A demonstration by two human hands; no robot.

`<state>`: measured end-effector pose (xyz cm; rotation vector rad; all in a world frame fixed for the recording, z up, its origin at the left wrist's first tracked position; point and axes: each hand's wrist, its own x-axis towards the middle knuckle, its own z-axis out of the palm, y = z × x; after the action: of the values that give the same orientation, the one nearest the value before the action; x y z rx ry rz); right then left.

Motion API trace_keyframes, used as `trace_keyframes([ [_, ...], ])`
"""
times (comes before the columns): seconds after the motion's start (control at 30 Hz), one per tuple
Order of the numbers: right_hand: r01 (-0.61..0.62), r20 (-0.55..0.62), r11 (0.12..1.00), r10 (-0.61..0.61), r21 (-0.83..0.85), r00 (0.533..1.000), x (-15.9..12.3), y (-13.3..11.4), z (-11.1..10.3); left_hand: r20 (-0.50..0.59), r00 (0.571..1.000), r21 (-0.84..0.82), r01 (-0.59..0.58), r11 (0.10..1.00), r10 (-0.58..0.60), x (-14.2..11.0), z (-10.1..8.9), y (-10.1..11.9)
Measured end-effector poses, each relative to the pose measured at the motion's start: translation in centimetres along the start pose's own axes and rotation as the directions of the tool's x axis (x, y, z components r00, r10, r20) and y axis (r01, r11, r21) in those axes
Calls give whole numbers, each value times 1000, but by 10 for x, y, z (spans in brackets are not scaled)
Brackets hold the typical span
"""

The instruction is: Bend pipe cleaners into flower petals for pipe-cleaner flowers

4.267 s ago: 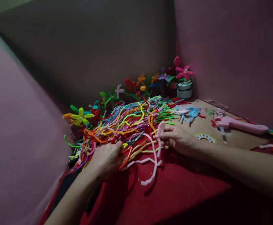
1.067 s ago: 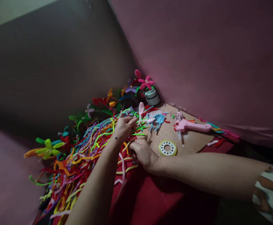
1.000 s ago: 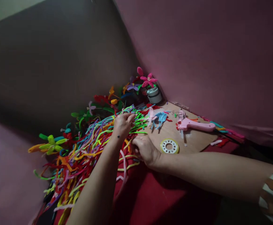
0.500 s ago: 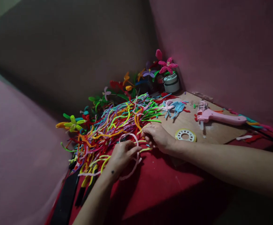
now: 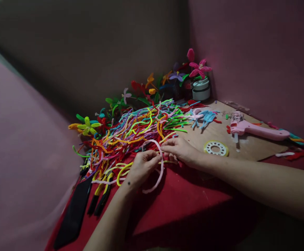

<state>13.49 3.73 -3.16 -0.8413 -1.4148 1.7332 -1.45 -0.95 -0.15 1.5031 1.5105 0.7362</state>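
A pale pink pipe cleaner [image 5: 161, 174], bent into a loose curve, runs between my two hands above the red table [image 5: 188, 202]. My left hand [image 5: 145, 165] pinches it with thumb and forefinger. My right hand [image 5: 179, 150] is closed close beside it, fingertips at the pink strand; its lower fingers are partly hidden. Just behind both hands spreads a big heap of coloured pipe cleaners [image 5: 131, 136]. Some yellow pipe cleaners [image 5: 119, 176] lie by my left wrist.
At right, a pink glue gun [image 5: 261, 130] and a white tape roll [image 5: 227, 150] lie on a brown board [image 5: 251, 150]. A black phone-like slab [image 5: 73, 212] and yellow-black pliers [image 5: 103, 195] are at left. Pipe-cleaner flowers [image 5: 87, 126] line the wall near a pale container [image 5: 201, 90].
My right hand has come closer to my left, and its fingers now meet the pink pipe cleaner. The pink loop has turned and opened out. The view has shifted slightly left.
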Motion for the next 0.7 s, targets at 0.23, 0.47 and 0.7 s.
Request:
trace_keyframes([
  [0.23,-7,-23,1000,7,-30,1000,-1,-7,-5,69,998,-137,5,991,4,2,7,-6],
  [0.47,60,-86,989,-48,135,995,2,-13,-17,94,995,-178,-22,984,39,2,3,-10],
  [0.7,63,-127,956,-27,287,992,-1,-12,-8,-153,917,-102,-385,917,368,-7,20,-7],
])
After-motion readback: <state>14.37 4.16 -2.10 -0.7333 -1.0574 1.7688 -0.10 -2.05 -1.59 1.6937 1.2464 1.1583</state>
